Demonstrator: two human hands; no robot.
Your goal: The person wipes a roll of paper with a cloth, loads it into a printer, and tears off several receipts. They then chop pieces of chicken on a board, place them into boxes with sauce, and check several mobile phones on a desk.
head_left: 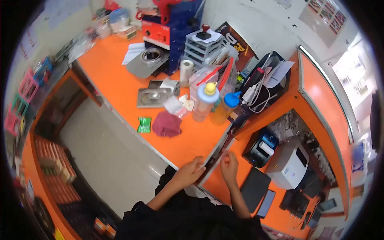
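My left hand [191, 173] hovers over the front edge of the orange counter [192, 140], its fingers stretched out and nothing visible in them. Beside it, above the lower right-hand desk, my right hand [229, 168] has its fingers curled in toward the thumb; whether anything small is between them cannot be seen. The hands are apart. Ahead of my left hand lie a crumpled maroon cloth [167, 124] and a small green packet [144, 125]. Behind them stand a clear bottle with a yellow top [206, 102] and a blue-capped bottle with orange liquid [226, 109].
On the right desk are a black flat case [255, 189], a phone [267, 203], a white printer-like machine [289, 163] and a black-and-blue device [261, 149]. A red-and-blue machine [157, 34] and stacked grey drawers [203, 47] stand at the back. Floor [116, 136] shows at left.
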